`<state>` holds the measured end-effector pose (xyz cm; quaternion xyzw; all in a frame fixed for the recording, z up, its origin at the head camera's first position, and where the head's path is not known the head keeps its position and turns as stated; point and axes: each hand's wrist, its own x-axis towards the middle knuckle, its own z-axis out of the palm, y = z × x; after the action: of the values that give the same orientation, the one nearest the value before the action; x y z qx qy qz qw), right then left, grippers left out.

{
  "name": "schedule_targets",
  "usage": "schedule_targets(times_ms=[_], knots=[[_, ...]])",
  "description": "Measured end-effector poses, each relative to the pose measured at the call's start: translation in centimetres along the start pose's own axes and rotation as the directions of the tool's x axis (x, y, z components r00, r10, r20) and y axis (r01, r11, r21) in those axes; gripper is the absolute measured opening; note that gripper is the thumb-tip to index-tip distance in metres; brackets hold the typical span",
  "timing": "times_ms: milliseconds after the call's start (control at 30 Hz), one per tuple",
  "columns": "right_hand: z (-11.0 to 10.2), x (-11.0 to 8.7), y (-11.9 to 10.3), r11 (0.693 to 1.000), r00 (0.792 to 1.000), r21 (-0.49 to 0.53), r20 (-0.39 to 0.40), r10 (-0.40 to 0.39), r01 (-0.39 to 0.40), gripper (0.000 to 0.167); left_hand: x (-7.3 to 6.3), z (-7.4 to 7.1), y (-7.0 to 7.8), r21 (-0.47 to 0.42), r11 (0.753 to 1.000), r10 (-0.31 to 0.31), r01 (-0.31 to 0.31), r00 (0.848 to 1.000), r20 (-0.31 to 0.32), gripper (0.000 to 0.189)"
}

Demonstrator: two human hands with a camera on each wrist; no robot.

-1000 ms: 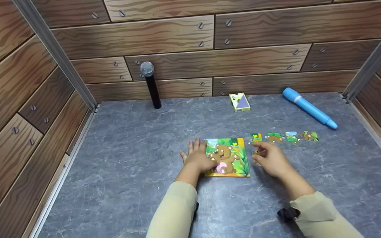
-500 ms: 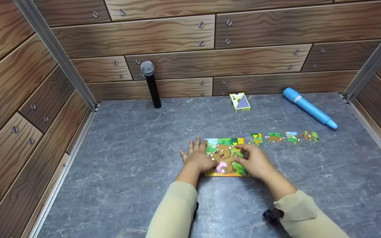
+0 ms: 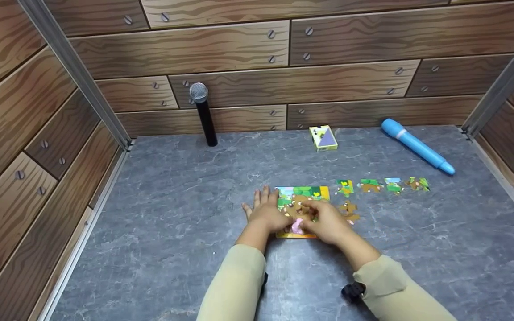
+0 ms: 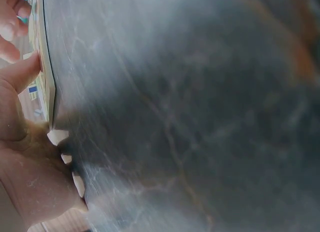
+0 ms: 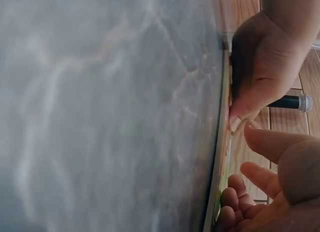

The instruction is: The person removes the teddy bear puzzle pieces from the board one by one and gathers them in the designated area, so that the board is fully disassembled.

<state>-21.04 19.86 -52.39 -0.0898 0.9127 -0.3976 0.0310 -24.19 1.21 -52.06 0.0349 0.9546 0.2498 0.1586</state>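
Left hand (image 3: 264,216) spread at the left edge of the bear puzzle (image 3: 293,209), right hand (image 3: 328,223) over it, grip unclear, piece-by-piece work seems underway, next needing a light pinch.

Puzzle (image 3: 297,203): brown bear with a touch of pink, against green, light blue and orange; loose pieces (image 3: 370,185) repeat the brown and green. Tabletop (image 3: 172,214): to my eye slate grey, veined white. Wall (image 3: 230,49): brown woodgrain planks. Microphone (image 3: 206,120): black, silver-topped. Small box (image 3: 325,137): yellow and violet. Pen-shaped object (image 3: 421,148): blue, white-banded. Sleeves (image 3: 237,276): pale beige.
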Motion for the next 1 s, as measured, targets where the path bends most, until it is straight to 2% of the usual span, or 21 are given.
schedule_targets(times_ms=[333,500,767,1000], knots=[[0.38,-0.09,0.02,0.997,1.000,-0.081,0.023,-0.005,0.007,0.050,0.00,-0.01,-0.05,0.006,1.000,0.010,-0.010,1.000,0.006,0.096],[0.37,-0.14,-0.07,0.996,1.000,-0.091,0.019,-0.009,0.011,0.048,-0.07,-0.13,-0.07,-0.004,1.000,0.024,-0.024,1.000,0.016,0.098],[0.40,0.14,-0.28,0.994,0.999,-0.110,0.032,0.028,-0.024,0.047,-0.04,-0.49,-0.29,0.004,0.999,0.042,-0.042,0.998,0.045,0.112],[0.51,0.33,-0.53,0.995,0.998,-0.087,0.036,0.060,-0.056,0.050,0.08,-0.48,-0.52,0.005,0.999,0.042,-0.042,0.998,0.055,0.115]])
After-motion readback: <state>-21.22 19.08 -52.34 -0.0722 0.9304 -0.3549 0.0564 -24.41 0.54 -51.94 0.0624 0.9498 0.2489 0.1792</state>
